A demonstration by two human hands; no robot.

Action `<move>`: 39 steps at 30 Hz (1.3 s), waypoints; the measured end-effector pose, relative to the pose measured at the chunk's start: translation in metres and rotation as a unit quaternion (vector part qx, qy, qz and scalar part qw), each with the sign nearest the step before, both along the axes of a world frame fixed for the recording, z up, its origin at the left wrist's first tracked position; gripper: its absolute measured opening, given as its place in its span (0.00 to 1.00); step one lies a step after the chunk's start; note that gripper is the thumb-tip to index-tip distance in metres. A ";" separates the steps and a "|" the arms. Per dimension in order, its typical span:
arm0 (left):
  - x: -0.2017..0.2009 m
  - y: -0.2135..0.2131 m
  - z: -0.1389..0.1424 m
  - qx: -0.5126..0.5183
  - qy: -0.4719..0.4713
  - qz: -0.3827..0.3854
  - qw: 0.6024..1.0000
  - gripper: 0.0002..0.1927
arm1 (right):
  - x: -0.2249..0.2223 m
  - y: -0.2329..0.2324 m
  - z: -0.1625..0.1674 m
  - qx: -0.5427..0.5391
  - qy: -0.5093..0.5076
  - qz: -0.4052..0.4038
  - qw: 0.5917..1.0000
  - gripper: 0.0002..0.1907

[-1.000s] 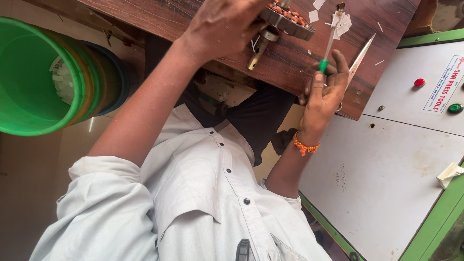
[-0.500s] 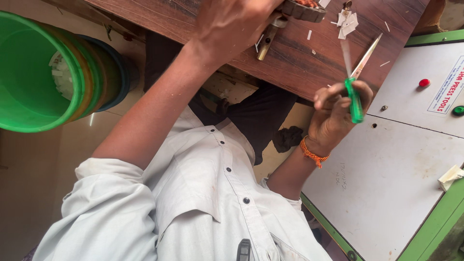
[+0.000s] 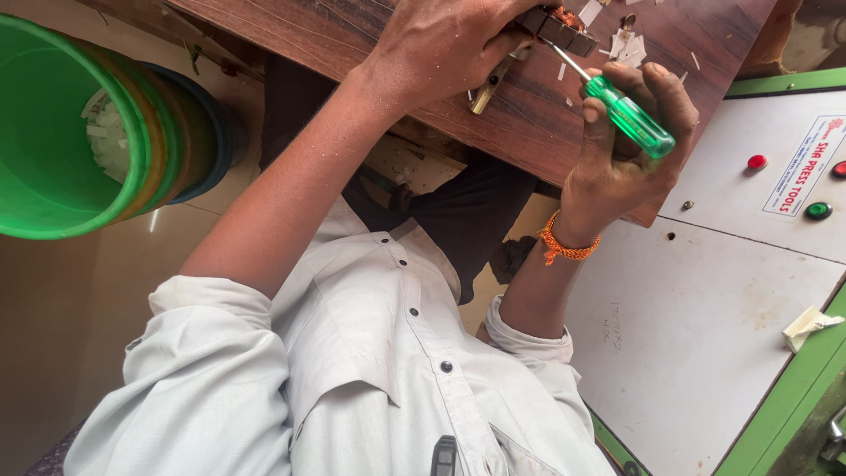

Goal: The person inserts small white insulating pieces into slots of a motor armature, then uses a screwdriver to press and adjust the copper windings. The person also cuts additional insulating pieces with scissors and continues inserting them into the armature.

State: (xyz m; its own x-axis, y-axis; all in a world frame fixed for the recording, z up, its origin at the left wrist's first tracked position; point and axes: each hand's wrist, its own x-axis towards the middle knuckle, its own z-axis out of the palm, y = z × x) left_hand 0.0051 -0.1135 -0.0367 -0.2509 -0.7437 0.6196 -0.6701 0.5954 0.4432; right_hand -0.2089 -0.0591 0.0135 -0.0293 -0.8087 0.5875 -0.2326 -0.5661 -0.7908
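Note:
My left hand (image 3: pixel 441 40) is closed over a small dark block part (image 3: pixel 564 31) with reddish bits on top, pressing it onto a dark wooden board (image 3: pixel 546 123). My right hand (image 3: pixel 617 159), with an orange thread at the wrist, grips a green-handled screwdriver (image 3: pixel 630 115). Its metal shaft slants up and left, and the tip meets the edge of the block part just beside my left fingers. A small brass piece (image 3: pixel 485 92) lies on the board just below my left hand.
Stacked plastic buckets (image 3: pixel 70 132), the outermost green, stand at the left. A white machine panel (image 3: pixel 705 335) with a green border lies to the right, carrying a red button (image 3: pixel 756 162), a green button (image 3: pixel 818 210) and a scrap of tape (image 3: pixel 811 322). White paper scraps (image 3: pixel 630 48) litter the board.
My right hand turned the screwdriver over and brought its tip from out at the right in to the block part. My left hand stayed on the part.

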 end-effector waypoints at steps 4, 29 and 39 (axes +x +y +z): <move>-0.001 0.001 0.007 0.011 0.009 0.002 1.000 0.22 | 0.004 -0.005 -0.006 -0.038 0.033 -0.042 0.998 0.20; -0.009 -0.012 0.003 -0.019 0.075 -0.025 0.997 0.18 | -0.018 -0.006 -0.019 -0.014 -0.042 0.040 0.998 0.12; -0.004 -0.009 0.002 0.004 0.054 -0.028 0.998 0.20 | -0.034 -0.015 -0.027 0.019 -0.052 0.067 0.996 0.12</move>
State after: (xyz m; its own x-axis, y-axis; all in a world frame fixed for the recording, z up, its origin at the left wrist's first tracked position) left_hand 0.0008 -0.1227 -0.0343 -0.2245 -0.7354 0.6394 -0.5836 0.6269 0.5161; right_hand -0.2428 -0.0745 -0.0136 0.0208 -0.8312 0.5556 -0.0721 -0.5555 -0.8284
